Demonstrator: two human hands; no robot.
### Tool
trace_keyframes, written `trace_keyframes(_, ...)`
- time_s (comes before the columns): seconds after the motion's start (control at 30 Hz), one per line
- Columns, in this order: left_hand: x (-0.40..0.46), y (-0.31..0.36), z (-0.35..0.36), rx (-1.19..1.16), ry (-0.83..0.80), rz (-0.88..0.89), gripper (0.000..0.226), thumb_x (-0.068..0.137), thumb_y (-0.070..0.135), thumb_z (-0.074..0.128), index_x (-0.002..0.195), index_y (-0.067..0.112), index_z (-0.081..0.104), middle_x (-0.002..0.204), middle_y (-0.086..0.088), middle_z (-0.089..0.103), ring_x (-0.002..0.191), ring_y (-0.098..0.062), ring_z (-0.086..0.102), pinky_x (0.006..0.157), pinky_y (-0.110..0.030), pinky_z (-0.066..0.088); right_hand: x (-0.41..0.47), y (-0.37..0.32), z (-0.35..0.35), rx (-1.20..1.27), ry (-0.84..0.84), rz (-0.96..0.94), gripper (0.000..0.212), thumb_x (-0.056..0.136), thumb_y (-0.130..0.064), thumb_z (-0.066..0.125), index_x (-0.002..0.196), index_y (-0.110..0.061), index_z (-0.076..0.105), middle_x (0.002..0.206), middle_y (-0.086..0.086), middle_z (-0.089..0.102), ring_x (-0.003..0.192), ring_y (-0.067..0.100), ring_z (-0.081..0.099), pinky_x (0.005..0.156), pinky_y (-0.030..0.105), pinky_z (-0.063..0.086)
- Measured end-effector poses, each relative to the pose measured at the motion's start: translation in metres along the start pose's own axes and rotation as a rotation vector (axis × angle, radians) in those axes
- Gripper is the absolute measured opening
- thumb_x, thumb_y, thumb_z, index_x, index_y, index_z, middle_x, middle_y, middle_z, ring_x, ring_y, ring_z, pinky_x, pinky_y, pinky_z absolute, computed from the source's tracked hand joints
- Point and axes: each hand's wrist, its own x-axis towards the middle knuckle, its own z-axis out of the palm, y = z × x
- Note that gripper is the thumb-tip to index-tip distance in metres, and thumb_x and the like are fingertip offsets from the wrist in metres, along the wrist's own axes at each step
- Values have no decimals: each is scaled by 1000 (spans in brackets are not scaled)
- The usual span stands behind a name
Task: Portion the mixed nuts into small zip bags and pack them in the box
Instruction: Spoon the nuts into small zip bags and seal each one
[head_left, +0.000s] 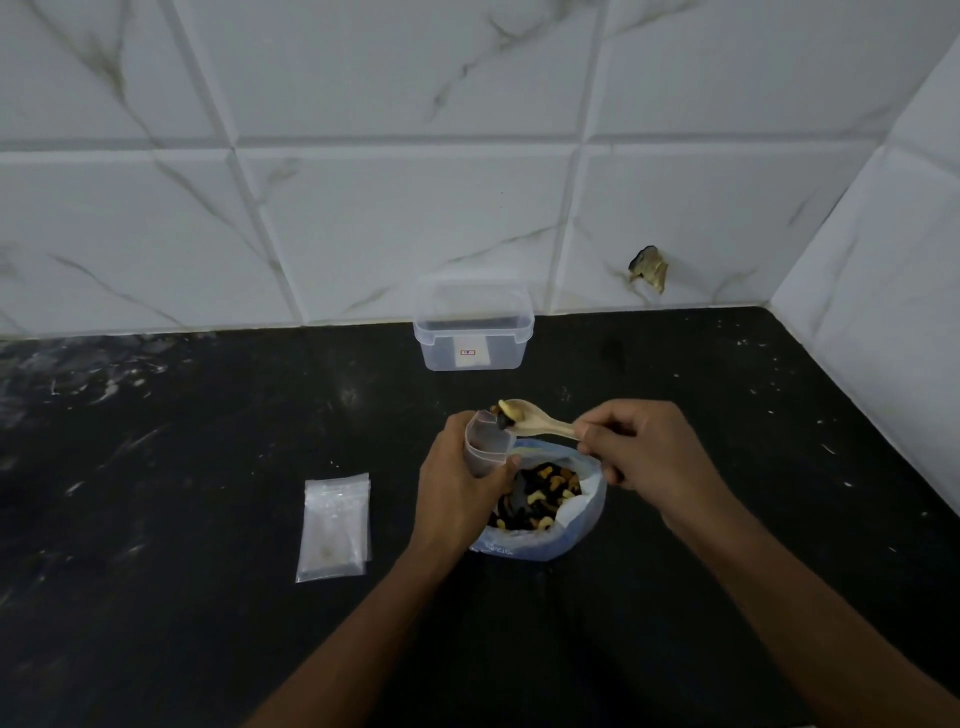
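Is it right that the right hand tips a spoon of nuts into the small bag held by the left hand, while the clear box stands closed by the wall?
Not quite: the head view shows the clear box open, with no lid on it. The rest of the statement is right.

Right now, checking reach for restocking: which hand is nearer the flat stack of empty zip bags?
Left hand, just right of the stack; right hand lies farther right, beyond the nut bag.
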Motion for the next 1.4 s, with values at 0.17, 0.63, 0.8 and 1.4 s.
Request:
trace_keyframes(0.17, 0, 4, 6, -16, 8, 21, 42, 67, 58, 69, 102, 60, 47, 107, 18, 63, 104, -2, 61, 90, -37, 55, -13, 3, 26, -536, 98, -514, 4, 86, -11, 66, 88, -12, 70, 79, -3, 63, 65, 7, 58, 60, 21, 52)
trace_keyframes(0.63, -2, -3, -6, -63, 7, -71, 51, 79, 31, 78, 113, 44, 43, 113, 13, 59, 105, -4, 60, 86, -26, 55, -15, 29, 16, -345, 302, -404, 12, 84, -5, 66, 93, -13, 71, 81, -5, 66, 72, 4, 62, 64, 18, 51)
trace_keyframes(0.8, -4, -4, -15, -95, 48, -69, 48, 80, 28, 79, 109, 47, 45, 109, 12, 62, 100, -3, 63, 79, -23, 55, -11, 78, 39, -305, 164, 10, 16, 92, -12, 58, 83, -26, 63, 77, -9, 61, 70, 3, 60, 62, 20, 51)
trace_keyframes(1.4, -15, 7, -9, -80, 61, 23, 44, 81, 25, 77, 106, 44, 46, 104, 11, 62, 95, -3, 62, 80, -19, 50, -25, 28, 82, -1, 24, -232, 31, 83, -36, 68, 113, -34, 59, 103, -22, 59, 101, -8, 54, 83, 11, 44)
